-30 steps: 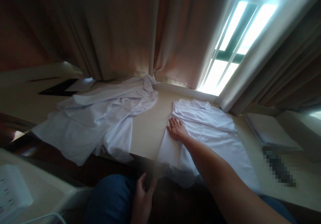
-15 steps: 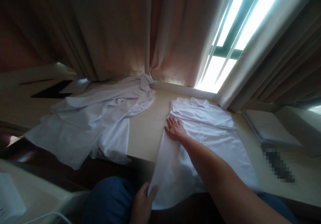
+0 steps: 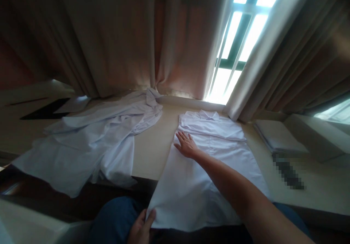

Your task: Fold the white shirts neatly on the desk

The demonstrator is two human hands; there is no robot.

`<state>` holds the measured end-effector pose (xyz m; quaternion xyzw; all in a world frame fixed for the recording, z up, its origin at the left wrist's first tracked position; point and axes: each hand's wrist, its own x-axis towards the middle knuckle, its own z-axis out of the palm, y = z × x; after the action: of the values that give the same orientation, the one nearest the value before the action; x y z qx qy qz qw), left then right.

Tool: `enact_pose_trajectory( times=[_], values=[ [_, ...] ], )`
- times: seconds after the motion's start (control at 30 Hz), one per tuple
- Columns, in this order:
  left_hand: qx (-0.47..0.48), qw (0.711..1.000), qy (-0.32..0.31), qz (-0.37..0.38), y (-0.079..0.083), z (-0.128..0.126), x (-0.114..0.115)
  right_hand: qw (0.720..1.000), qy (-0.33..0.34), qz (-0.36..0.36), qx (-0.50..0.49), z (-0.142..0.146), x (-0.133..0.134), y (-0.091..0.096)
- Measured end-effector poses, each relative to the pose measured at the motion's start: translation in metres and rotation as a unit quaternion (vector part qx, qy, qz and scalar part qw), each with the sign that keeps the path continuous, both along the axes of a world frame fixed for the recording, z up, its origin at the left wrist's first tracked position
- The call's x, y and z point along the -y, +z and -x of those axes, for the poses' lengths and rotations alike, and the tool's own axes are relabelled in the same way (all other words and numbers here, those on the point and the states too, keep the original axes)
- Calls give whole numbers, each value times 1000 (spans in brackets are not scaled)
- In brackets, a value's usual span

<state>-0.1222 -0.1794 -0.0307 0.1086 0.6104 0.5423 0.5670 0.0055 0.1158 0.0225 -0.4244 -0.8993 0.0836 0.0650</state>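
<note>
Held garment (image 3: 183, 189): matt cloth (lightly creased); tabletop (image 3: 150, 149): smooth, perhaps laminate.

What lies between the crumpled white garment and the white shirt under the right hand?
In the head view, a strip of pale tabletop shows between the crumpled garment and the shirt under the right hand.

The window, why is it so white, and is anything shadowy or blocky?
Head view: the window is washed out by glare, probably daylight; head view: the curtains look dark; head view: the held shirt greys toward its hem; head view: a dark thing is pixelated, too blocky to name.
</note>
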Motion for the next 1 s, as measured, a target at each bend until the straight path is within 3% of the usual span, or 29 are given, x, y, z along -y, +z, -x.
enact_pose_trajectory(
  times=[0.1,0.17,0.2,0.27,0.33,0.43,0.5,0.57,0.67,0.77,1.0],
  values=[
    [-39,999,2,9,-1,0,6,997,-46,-52,-26,-59,22,-5],
    [-160,986,36,4,7,-4,9,991,-120,-54,-15,-113,31,-11],
    [-250,966,59,-11,15,-9,8,985,-169,-45,-7,-140,33,-14],
    [-433,895,74,-72,39,-23,-3,969,-246,-21,2,-189,35,-17],
    [-554,818,9,-157,65,-47,-33,960,-279,-3,2,-220,35,-17],
    [-625,723,-172,-240,91,-94,-107,966,-256,22,1,-226,39,-17],
    [-666,649,-280,-237,90,-121,-162,974,-222,48,-3,-211,44,-17],
    [-696,596,-348,-198,77,-136,-206,977,-202,68,-12,-196,50,-19],
    [-714,574,-392,-88,47,-135,-241,980,-189,62,-26,-194,60,-23],
    [-729,564,-382,-65,26,-125,-246,980,-193,42,-34,-224,69,-29],
    [-741,553,-376,-64,21,-127,-242,954,-298,19,-17,-321,82,-40]
  ],
)
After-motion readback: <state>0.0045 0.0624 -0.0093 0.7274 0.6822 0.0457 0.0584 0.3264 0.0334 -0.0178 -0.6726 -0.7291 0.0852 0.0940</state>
